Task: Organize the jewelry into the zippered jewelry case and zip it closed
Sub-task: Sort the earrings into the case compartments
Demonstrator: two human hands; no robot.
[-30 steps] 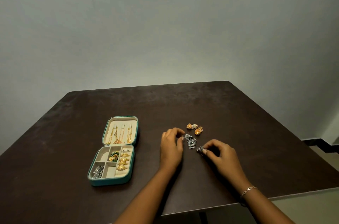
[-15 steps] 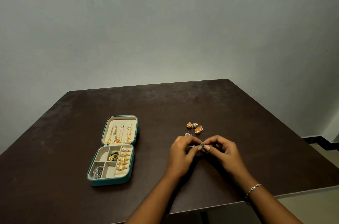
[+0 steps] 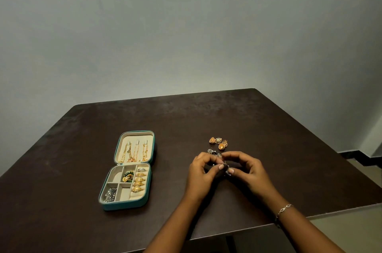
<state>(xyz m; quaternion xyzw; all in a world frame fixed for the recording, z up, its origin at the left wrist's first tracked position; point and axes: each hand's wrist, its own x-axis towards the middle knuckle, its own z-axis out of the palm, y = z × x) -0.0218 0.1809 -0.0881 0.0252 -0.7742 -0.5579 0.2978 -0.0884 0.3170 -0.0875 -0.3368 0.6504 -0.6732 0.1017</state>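
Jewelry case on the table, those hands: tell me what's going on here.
A person's left hand and right hand together pinch a small dark silver piece over the table. The teal jewelry case lies open to the left, chains and rings already inside. Gold earrings and more silver pieces lie loose nearby.

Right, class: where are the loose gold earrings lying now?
In the head view, the gold earrings lie on the table, right of the open jewelry case, just beyond the left hand and right hand.

A dark brown table [image 3: 186,120] stands before a plain grey wall [image 3: 186,25].
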